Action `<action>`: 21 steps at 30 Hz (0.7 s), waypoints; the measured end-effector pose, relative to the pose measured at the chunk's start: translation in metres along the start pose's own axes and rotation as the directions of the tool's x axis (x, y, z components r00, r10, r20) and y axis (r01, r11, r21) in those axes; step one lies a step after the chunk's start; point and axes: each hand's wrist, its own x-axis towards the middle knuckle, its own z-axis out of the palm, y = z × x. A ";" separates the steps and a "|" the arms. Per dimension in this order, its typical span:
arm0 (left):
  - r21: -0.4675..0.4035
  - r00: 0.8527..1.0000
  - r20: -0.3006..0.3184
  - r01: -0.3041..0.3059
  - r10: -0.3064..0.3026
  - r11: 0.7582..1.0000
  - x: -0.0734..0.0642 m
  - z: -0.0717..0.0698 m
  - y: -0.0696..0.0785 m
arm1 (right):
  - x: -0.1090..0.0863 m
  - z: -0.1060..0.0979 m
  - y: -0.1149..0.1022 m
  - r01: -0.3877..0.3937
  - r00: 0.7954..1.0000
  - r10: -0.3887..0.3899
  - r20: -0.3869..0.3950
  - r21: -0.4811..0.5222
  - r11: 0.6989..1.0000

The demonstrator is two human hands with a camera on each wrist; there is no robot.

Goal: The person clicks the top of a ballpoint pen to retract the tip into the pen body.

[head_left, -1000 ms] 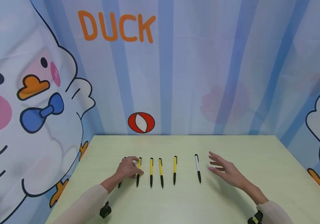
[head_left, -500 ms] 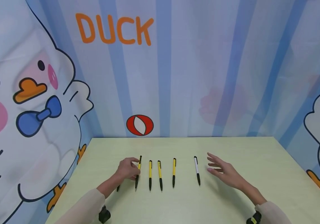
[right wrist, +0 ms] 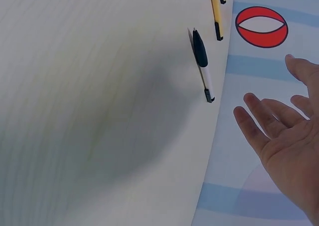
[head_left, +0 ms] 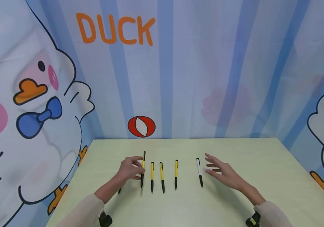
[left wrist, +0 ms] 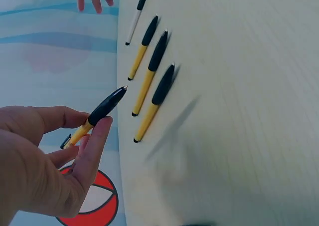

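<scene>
My left hand (head_left: 129,170) pinches a yellow pen (head_left: 142,180) with a black grip between thumb and fingers. In the left wrist view that pen (left wrist: 105,108) is off the table, its shadow lying apart from it. Three like yellow pens lie to its right: one close by (head_left: 152,177), a second (head_left: 162,177) and a third (head_left: 176,175). Behind the left wrist the dark tip of another pen (head_left: 119,191) shows; the rest is hidden. My right hand (head_left: 226,175) hovers with spread, relaxed fingers, holding nothing, right of a white pen (head_left: 199,172) with a black grip.
The pens are laid in a row across a pale yellow-green table (head_left: 162,211). Behind its far edge hangs a blue striped curtain (head_left: 190,78) with duck prints and a red ball print (head_left: 141,126). Dark wrist cameras sit at both sleeves.
My left hand has taken hold of the yellow pen, raised it and carried it slightly right. The right hand has drifted a little left, towards the white pen.
</scene>
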 end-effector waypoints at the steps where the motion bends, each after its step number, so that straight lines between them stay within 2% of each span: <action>1: -0.010 1.000 0.004 0.004 -0.004 1.000 -0.001 0.002 0.002 | 0.001 0.000 -0.001 0.002 1.000 -0.002 0.001 -0.001 1.000; 9: -0.100 0.997 0.070 -0.006 0.013 0.995 -0.009 0.023 0.013 | 0.009 0.006 -0.010 0.021 1.000 -0.022 0.018 0.041 0.999; 13: -0.140 0.992 0.117 -0.031 0.048 0.990 -0.013 0.031 0.020 | 0.016 0.011 -0.017 0.033 0.999 -0.034 0.025 0.052 0.998; 16: -0.176 0.982 0.163 -0.061 0.090 0.982 -0.015 0.037 0.024 | 0.021 0.015 -0.025 0.052 0.998 -0.053 0.025 0.055 0.997; 21: -0.234 0.957 0.229 -0.124 0.179 0.964 -0.020 0.050 0.025 | 0.026 0.025 -0.042 0.051 0.998 -0.054 0.043 0.077 0.996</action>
